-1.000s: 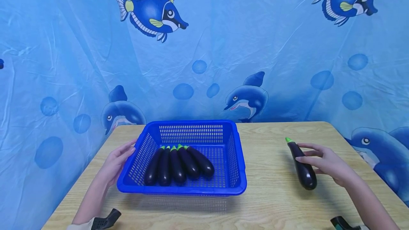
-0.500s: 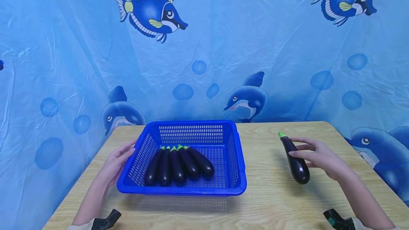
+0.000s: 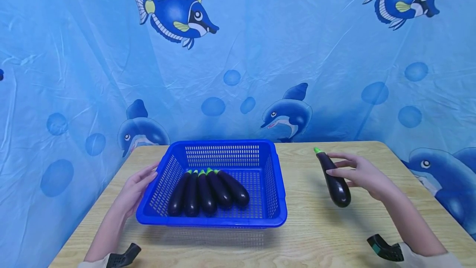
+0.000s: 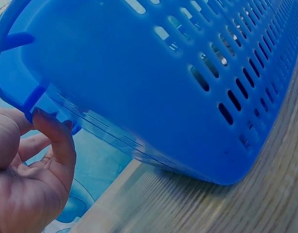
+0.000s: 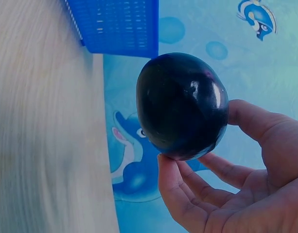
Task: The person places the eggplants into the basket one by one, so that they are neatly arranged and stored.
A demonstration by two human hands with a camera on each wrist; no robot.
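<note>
My right hand [image 3: 366, 177] pinches a dark purple eggplant [image 3: 336, 187] between thumb and fingers, over the right half of the table. It hangs tilted, its green stem end up and away, its rounded bottom toward me. The right wrist view shows that glossy bottom [image 5: 180, 104] close up. At the left side of a blue plastic basket [image 3: 212, 221], my left hand [image 3: 134, 189] holds the rim; in the left wrist view its thumb and fingertips pinch the rim edge [image 4: 28, 99]. Several eggplants [image 3: 205, 195] lie side by side inside the basket, stems pointing away, toward its left and middle.
The wood-grain table [image 3: 308, 243] carries the basket left of centre. Behind it hangs a blue curtain [image 3: 238, 24] printed with fish and dolphins. Black wrist devices [image 3: 384, 248] sit on both forearms, at the lower edge of the head view.
My right hand has carried the eggplant left toward the basket and slightly away from me. The left hand, the basket and the eggplants in it have stayed where they were.
</note>
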